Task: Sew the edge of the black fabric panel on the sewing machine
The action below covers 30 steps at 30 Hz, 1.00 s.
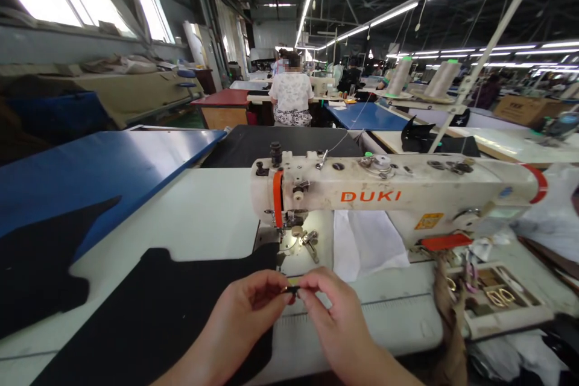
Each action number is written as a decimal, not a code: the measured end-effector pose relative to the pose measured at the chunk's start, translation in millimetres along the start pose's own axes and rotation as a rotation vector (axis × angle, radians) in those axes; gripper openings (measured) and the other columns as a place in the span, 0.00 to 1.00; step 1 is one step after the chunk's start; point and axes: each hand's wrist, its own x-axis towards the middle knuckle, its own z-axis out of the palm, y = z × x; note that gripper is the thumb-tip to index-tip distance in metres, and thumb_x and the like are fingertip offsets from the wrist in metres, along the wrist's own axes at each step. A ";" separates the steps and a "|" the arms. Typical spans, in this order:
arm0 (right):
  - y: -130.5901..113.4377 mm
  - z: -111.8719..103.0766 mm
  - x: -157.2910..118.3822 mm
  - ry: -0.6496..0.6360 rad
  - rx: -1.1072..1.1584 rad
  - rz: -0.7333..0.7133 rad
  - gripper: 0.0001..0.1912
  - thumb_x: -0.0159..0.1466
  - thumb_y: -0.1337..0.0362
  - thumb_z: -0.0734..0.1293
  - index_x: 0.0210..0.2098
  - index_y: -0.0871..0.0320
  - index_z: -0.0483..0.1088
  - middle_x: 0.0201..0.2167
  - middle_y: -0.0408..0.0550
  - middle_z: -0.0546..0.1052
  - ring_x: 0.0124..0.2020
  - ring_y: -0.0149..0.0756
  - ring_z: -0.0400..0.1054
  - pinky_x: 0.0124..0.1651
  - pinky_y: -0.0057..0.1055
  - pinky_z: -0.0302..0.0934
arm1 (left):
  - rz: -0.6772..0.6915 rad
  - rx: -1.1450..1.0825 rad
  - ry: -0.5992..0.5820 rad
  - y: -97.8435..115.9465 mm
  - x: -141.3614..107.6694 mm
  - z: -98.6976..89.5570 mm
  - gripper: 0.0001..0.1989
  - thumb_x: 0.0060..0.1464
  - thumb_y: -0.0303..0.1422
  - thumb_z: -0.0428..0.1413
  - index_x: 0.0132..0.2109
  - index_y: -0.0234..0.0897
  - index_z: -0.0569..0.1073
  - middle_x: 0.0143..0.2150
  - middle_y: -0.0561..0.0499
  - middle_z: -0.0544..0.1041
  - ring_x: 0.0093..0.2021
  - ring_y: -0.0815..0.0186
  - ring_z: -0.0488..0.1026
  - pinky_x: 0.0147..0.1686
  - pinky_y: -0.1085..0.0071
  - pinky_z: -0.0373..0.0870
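Observation:
My left hand (248,310) and my right hand (337,309) meet in front of the sewing machine (429,187). Both are closed in a pinch on a small dark strip (292,290), whose kind is too small to make out. Under my left forearm lies a large black fabric piece (149,307), its upper corner reaching the presser foot area. A white cloth (368,244) rests on the machine bed, beyond my right hand. Fingertips cover most of the strip.
Another black fabric piece (40,259) lies at left, partly on a blue tabletop (136,160). At right stands an organizer tray (511,319) with scissors and small items; brown cloth (447,319) hangs beside it. A person (292,93) sits farther ahead, back turned.

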 end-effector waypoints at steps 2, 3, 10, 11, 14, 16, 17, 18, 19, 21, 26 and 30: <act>-0.3 1.4 -1.3 0.006 0.002 0.004 0.06 0.63 0.68 0.61 0.33 0.57 0.69 0.31 0.42 0.72 0.34 0.31 0.67 0.38 0.26 0.59 | 0.018 0.001 -0.013 -0.8 -0.2 -1.3 0.11 0.46 0.39 0.59 0.34 0.36 0.74 0.30 0.53 0.77 0.32 0.66 0.73 0.33 0.75 0.69; -0.5 2.4 -2.0 0.007 0.003 0.007 0.06 0.63 0.68 0.61 0.33 0.57 0.69 0.31 0.43 0.72 0.35 0.31 0.67 0.38 0.26 0.59 | 0.026 0.004 -0.021 -0.5 -0.7 -2.1 0.10 0.46 0.38 0.59 0.34 0.36 0.74 0.29 0.53 0.77 0.32 0.66 0.73 0.33 0.75 0.69; -10.2 13.0 -7.0 -0.028 0.044 0.083 0.05 0.61 0.66 0.63 0.33 0.58 0.71 0.32 0.44 0.74 0.35 0.33 0.68 0.39 0.28 0.60 | 0.019 -0.063 -0.040 4.4 -12.4 -11.9 0.09 0.45 0.37 0.59 0.31 0.36 0.73 0.27 0.53 0.77 0.29 0.68 0.72 0.31 0.75 0.67; -12.6 14.8 -7.9 -0.035 0.049 0.082 0.05 0.60 0.66 0.63 0.33 0.58 0.71 0.32 0.44 0.74 0.35 0.33 0.68 0.39 0.28 0.60 | 0.018 -0.078 -0.043 4.7 -15.0 -14.1 0.09 0.45 0.37 0.59 0.31 0.36 0.73 0.27 0.53 0.77 0.29 0.68 0.72 0.31 0.75 0.66; -19.5 20.7 -10.4 -0.044 0.048 0.072 0.05 0.58 0.67 0.64 0.33 0.58 0.72 0.32 0.44 0.75 0.35 0.33 0.68 0.40 0.28 0.60 | 0.028 -0.101 -0.056 5.7 -22.2 -21.1 0.08 0.44 0.36 0.59 0.31 0.35 0.73 0.27 0.53 0.77 0.30 0.68 0.72 0.32 0.75 0.66; -23.5 24.5 -12.0 -0.035 0.027 0.066 0.05 0.58 0.68 0.64 0.33 0.59 0.72 0.31 0.45 0.75 0.35 0.33 0.68 0.40 0.28 0.60 | 0.039 -0.100 -0.065 6.2 -25.4 -25.5 0.08 0.44 0.37 0.59 0.30 0.35 0.73 0.27 0.53 0.77 0.30 0.68 0.72 0.32 0.75 0.66; -25.2 26.4 -12.6 -0.027 0.010 0.062 0.05 0.58 0.68 0.64 0.32 0.58 0.73 0.31 0.44 0.74 0.35 0.33 0.68 0.40 0.28 0.60 | 0.043 -0.097 -0.068 6.1 -26.4 -27.4 0.08 0.44 0.37 0.59 0.30 0.35 0.73 0.26 0.53 0.77 0.30 0.68 0.72 0.32 0.74 0.66; -26.6 28.3 -13.2 -0.020 -0.007 0.057 0.05 0.58 0.68 0.64 0.32 0.58 0.73 0.31 0.44 0.74 0.34 0.33 0.68 0.39 0.28 0.60 | 0.046 -0.093 -0.073 5.6 -27.0 -29.1 0.09 0.43 0.37 0.59 0.30 0.35 0.73 0.26 0.53 0.77 0.30 0.68 0.72 0.32 0.74 0.66; -27.8 30.3 -13.6 -0.012 -0.025 0.050 0.05 0.59 0.68 0.64 0.32 0.58 0.73 0.30 0.44 0.74 0.34 0.33 0.68 0.38 0.28 0.59 | 0.049 -0.093 -0.078 4.6 -27.2 -30.7 0.09 0.43 0.37 0.59 0.30 0.35 0.74 0.26 0.53 0.77 0.30 0.68 0.72 0.33 0.74 0.66; -29.1 34.5 -13.6 0.007 -0.063 0.040 0.06 0.60 0.68 0.63 0.31 0.58 0.72 0.29 0.43 0.74 0.33 0.32 0.67 0.37 0.27 0.59 | 0.045 -0.108 -0.088 1.5 -26.6 -33.7 0.09 0.43 0.37 0.60 0.30 0.36 0.74 0.27 0.53 0.78 0.30 0.68 0.73 0.33 0.74 0.67; -22.5 45.3 -6.8 0.015 -0.122 0.079 0.05 0.59 0.70 0.64 0.30 0.58 0.73 0.28 0.43 0.75 0.32 0.33 0.68 0.35 0.28 0.58 | -0.034 -0.143 -0.102 -7.8 -18.8 -43.7 0.12 0.39 0.38 0.62 0.31 0.35 0.76 0.27 0.52 0.79 0.32 0.65 0.75 0.36 0.72 0.70; -11.4 51.7 10.1 -0.022 -0.076 0.169 0.05 0.58 0.72 0.65 0.28 0.59 0.72 0.24 0.42 0.74 0.28 0.32 0.68 0.33 0.26 0.60 | -0.095 -0.118 -0.125 -12.4 -3.8 -54.4 0.15 0.37 0.40 0.62 0.33 0.34 0.76 0.29 0.49 0.80 0.34 0.62 0.77 0.37 0.69 0.71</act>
